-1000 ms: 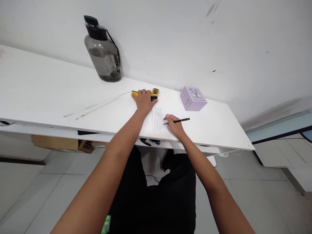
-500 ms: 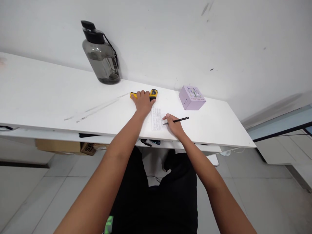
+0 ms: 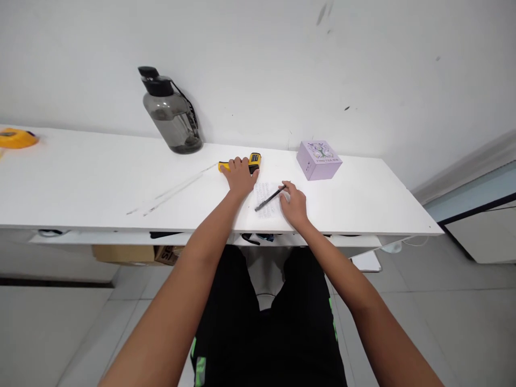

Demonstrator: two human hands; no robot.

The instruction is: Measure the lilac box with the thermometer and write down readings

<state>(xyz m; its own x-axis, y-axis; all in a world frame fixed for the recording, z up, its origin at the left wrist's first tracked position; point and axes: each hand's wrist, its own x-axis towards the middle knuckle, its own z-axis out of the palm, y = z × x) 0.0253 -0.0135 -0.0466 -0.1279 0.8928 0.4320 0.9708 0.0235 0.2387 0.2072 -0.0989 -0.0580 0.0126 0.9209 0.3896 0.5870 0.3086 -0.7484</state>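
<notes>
Standing against the wall, a half-filled smoky water jug [image 3: 172, 115].

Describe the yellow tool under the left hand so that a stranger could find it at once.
On the long white desk against the wall, look right of the dark water bottle and left of the lilac box. There the left hand rests on the tool, just beyond the written paper. It is bright yellow with a black panel, unlike the thin black pen nearby.
</notes>
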